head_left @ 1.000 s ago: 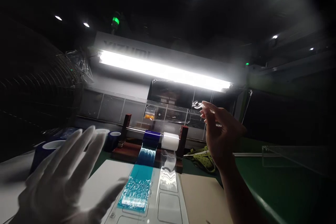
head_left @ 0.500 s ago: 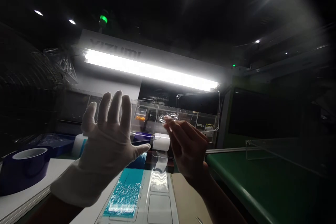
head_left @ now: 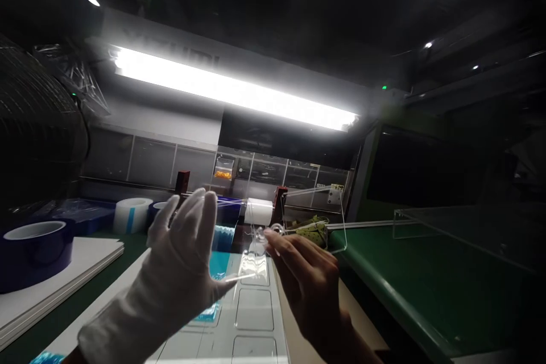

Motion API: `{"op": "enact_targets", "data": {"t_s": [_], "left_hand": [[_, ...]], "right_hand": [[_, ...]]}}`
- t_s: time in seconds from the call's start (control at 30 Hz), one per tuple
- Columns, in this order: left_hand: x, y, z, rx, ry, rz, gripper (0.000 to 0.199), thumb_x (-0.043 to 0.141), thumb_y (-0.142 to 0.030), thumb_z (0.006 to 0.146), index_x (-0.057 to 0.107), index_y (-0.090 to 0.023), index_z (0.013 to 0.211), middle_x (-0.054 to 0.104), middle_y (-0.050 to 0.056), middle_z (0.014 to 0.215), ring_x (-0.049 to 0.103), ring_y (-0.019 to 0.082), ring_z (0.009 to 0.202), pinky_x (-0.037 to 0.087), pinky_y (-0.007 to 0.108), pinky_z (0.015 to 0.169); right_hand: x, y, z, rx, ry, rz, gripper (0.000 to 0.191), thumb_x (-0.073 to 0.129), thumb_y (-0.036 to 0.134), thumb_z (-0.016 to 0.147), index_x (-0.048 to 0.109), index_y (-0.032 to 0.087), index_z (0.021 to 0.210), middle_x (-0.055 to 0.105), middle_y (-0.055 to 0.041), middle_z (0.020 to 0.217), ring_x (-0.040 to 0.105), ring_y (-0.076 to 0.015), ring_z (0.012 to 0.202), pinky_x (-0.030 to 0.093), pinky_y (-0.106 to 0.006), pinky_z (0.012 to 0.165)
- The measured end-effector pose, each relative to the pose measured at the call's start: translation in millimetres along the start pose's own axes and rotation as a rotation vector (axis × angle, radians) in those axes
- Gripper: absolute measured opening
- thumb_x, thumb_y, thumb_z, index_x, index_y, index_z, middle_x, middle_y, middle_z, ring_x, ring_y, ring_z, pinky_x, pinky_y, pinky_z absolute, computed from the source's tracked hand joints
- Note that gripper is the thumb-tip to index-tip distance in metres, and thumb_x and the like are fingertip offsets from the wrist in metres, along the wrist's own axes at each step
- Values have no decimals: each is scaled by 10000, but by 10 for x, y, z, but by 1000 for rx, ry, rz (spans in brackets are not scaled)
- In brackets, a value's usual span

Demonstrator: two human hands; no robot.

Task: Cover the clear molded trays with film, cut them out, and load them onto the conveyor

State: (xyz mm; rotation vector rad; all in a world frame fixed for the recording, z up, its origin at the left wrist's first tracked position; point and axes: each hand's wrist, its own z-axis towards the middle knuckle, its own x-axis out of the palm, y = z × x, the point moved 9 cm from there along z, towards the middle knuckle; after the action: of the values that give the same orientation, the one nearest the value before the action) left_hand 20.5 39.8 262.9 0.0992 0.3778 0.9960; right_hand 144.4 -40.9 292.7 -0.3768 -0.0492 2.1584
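A clear plastic panel with thin bright edges is held up tilted before me; much of its outline is lost against the background. My left hand, in a white glove, supports its left side, fingers raised and thumb stretched along a bright lower edge. Clear ring shapes show near the panel's middle. At these rings the bare fingertips of my right hand are pinched together; whether the rings belong to the panel I cannot tell. Beneath both hands lies a white sheet with rounded rectangles, with blue film partly on it.
A lit tube lamp hangs ahead. Beyond my hands, a white roll sits on a holder. To the left are a purple tape roll on stacked white boards and a white roll with a blue stripe. A green surface extends right.
Both hands and the clear panel have come lower, and the panel has tilted. The left fingers are drawn closer together and more bent. My view has shifted, revealing more of the table.
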Motion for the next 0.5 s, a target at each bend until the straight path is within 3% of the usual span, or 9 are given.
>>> {"op": "enact_targets", "data": {"t_s": [0.2,0.3,0.4,0.5], "left_hand": [[288,-273,-496,8,279,-102,1205,664,-555,635,-6,-23,1484,431,246,1321,399,405,1272,202,577,1152],[376,-319,-726,8,349,-192,1105,664,-482,629,103,-89,1497,434,206,1319,404,403,1257,277,562,1119],[451,-305,-954,-11,399,-208,1084,662,-472,591,174,-107,1488,412,215,1348,427,421,1223,373,561,1035],[473,-284,-1148,-37,415,-168,1123,666,-466,555,150,-124,1492,439,220,1316,468,431,1157,425,565,938]], "right_hand": [[121,-145,-668,174,129,76,188,564,94,878,686,164,1003,689,-40,671,637,-155,532,495,-248,474],[100,-199,-871,222,200,103,168,622,219,881,662,176,1039,675,-16,643,635,-149,512,509,-248,484],[-55,-264,-969,211,285,73,405,678,406,838,590,184,1165,681,0,663,662,-158,564,538,-263,533],[-197,-413,-1073,221,441,-85,635,658,570,790,513,173,1263,725,-96,936,703,-246,854,579,-351,694]]}}
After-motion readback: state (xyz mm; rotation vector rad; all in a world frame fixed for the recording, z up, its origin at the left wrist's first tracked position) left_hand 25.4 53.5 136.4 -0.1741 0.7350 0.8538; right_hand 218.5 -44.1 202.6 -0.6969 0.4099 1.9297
